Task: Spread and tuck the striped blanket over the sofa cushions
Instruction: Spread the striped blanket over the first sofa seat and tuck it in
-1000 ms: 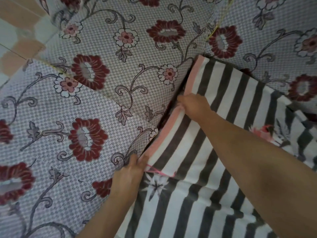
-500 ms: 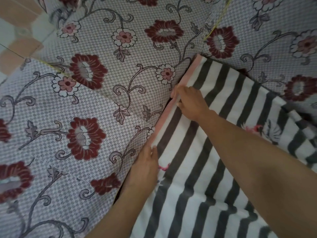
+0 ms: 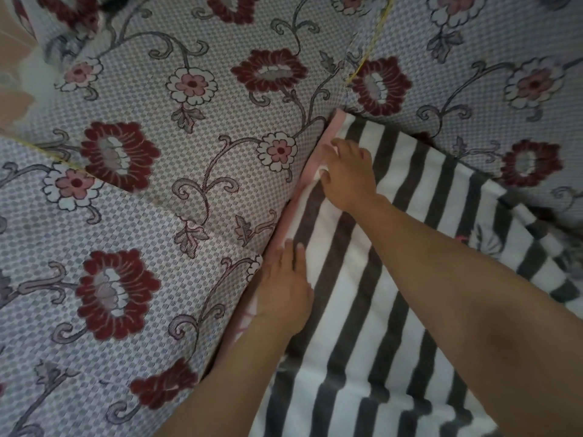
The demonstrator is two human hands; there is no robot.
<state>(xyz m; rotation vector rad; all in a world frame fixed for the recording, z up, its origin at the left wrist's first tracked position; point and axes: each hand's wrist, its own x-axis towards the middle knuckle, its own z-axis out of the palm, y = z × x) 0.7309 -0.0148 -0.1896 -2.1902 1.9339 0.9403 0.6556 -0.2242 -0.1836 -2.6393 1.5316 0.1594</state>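
The striped blanket [image 3: 362, 310], grey and white with a pink edge [image 3: 315, 159], lies over the sofa seat. Its pink edge runs along the gap beside the floral cushions. My left hand [image 3: 284, 288] lies flat on the blanket at that gap, with straight fingers pressing the edge down against the lower floral cushion [image 3: 94, 294]. Higher up the same edge, my right hand [image 3: 347, 175] has its fingers curled and pinches a small fold of white fabric. The blanket's far right part [image 3: 542, 247] is rumpled.
Floral-covered cushions surround the blanket: one behind the pink edge [image 3: 189, 121] and one at the upper right [image 3: 504, 89]. A strip of tiled floor [image 3: 12, 74] shows at the top left corner.
My left hand slid up along the pink edge and flattened onto it; the loose blanket corner it held has gone down into the gap. My right hand shifted slightly up the edge.
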